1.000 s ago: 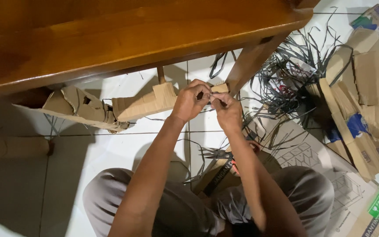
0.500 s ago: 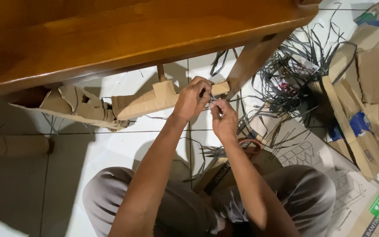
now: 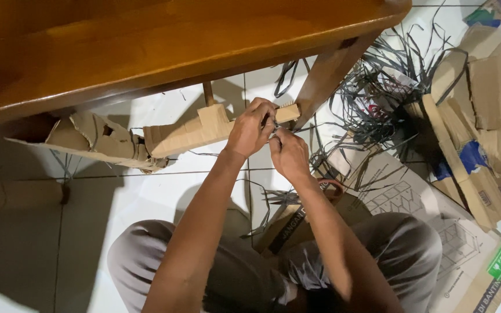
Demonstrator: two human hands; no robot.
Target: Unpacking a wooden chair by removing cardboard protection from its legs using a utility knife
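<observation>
Long cardboard model (image 3: pixel 204 130), built of layered brown pieces with a raised block on top, held just above the white tiled floor (image 3: pixel 146 191), in front of the seated person's knees and below the edge of the wooden worktop (image 3: pixel 146 46). Left hand (image 3: pixel 251 126) wraps the model near its right end, fingers closed round it. Right hand (image 3: pixel 288 153) touches the left from below, fingertips pinched together at the same spot; something thin may sit in that pinch, but it is too small to tell. Judged light and fairly stiff along its length, yet crushable at corners and likely weak at glued joints; best held across the thick middle section, not by the thin right tip (image 3: pixel 288 112) or the top block. Its left end meets a torn, crumpled cardboard scrap (image 3: pixel 94 142) lying on the floor. Tight surroundings: the worktop edge hangs close overhead, and a slanting wooden leg (image 3: pixel 326 75) stands just beside the tip. To the right, a tangle of dark strips (image 3: pixel 378 98) and piled flattened boxes (image 3: pixel 482 116); a printed cardboard sheet (image 3: pixel 413 197) lies by the right knee. Most open floor lies left and toward the person.
</observation>
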